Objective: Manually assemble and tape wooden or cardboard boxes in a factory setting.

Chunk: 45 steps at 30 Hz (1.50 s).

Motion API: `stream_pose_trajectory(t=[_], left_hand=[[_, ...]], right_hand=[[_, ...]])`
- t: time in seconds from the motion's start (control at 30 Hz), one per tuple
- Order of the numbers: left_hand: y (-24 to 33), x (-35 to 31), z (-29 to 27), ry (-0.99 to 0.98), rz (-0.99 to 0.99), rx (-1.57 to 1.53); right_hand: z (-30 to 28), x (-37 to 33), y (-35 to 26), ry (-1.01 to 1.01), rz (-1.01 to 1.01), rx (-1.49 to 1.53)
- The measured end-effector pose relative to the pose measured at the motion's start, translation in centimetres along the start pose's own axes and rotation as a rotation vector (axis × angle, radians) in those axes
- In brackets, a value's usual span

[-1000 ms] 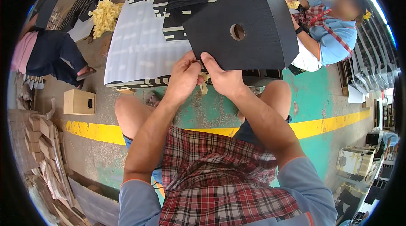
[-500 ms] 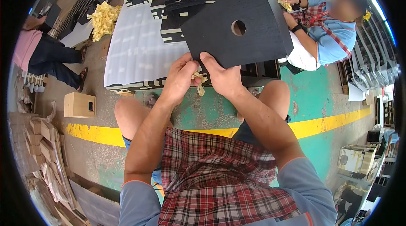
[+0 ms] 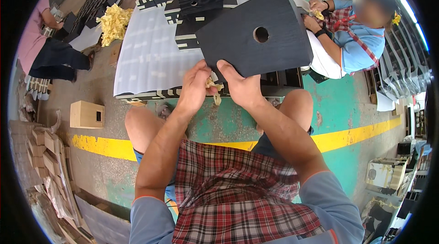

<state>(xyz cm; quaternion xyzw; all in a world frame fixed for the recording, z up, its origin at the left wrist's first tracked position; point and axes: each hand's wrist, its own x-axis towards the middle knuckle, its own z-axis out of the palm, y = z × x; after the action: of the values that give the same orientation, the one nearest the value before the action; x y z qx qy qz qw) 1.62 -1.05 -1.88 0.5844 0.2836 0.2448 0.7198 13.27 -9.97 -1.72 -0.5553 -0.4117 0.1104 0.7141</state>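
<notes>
The fingers of the left hand (image 3: pixel 195 87) are pressed together at the near left corner of a black box (image 3: pixel 238 50), and crumpled yellowish strips (image 3: pixel 216 99) are held among them, loose ends hanging below; whether the corner itself is pinched too cannot be told. The box is gripped by the right hand (image 3: pixel 242 87), its thumb laid flat on the upper face and its other fingers hidden underneath. That face, pierced by a round hole (image 3: pixel 261 34), is turned up, and the box is held tilted above the near right part of a counter (image 3: pixel 146 63) covered in white sheeting. Beyond it, black pieces (image 3: pixel 188 42) marked with pale strips are set out, and a smaller black box (image 3: pixel 201 1) with a hole is placed among them. A yellow heap (image 3: pixel 114 23) is seen beside the counter's left edge. On the right, yellow scraps are handled by a seated co-worker (image 3: pixel 363 45). A pale wooden box (image 3: pixel 87 114) is stood on the floor (image 3: pixel 107 129) at left, near a painted yellow line (image 3: pixel 105 147).
</notes>
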Motion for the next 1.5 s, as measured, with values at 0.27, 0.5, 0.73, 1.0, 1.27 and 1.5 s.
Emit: stream_pose_trajectory(t=[0.27,0.5,0.73,1.0,1.27,1.5], left_hand=[[-0.9,0.1,-0.5,-0.121,0.115,0.113],[-0.9,0.3,-0.9,-0.236,0.143,0.102],[-0.2,-0.1,-1.2,-0.317,0.097,0.079],[-0.5,-0.1,-0.8,-0.200,0.016,0.100],[-0.8,0.1,-1.1,-0.274,0.095,0.050],[-0.1,0.1,-2.1,-0.415,0.140,0.031]], right_hand=[[-0.3,0.4,-1.4,0.052,0.208,0.171],[-0.9,0.2,-1.8,0.060,0.270,0.210],[-1.2,0.4,-1.8,0.052,0.260,0.213],[-0.3,0.3,-1.3,0.050,0.284,0.227],[-0.8,0.6,-1.7,0.052,0.326,0.274],[-1.5,1.5,-1.5,0.017,0.226,0.276]])
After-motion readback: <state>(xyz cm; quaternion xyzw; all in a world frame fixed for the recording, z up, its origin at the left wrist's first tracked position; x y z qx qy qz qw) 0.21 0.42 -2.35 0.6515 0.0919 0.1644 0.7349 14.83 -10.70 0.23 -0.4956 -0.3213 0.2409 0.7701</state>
